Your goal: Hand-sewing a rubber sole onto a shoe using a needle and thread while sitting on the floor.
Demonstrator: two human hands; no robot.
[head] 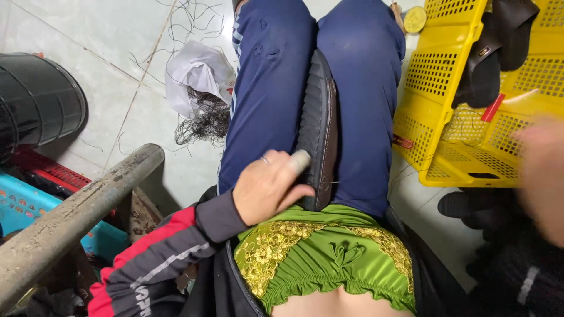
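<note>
One dark shoe [317,126] lies along the lap, the left hand [267,188] gripping its near end. Blurred at 3 o'clock, the right hand [543,176] hides its grip. Pale floor tiles [76,35] hold a yellow crate [452,88], a black bin [35,100] and a white bag [197,79].

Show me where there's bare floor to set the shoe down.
Bare pale tile floor lies upper left, bordered by the black ribbed bucket, the white plastic bag with tangled dark thread and the rusty metal pipe. Right side is crowded: the yellow perforated plastic crate and dark shoes. The left hand grips the black leather shoe.
</note>
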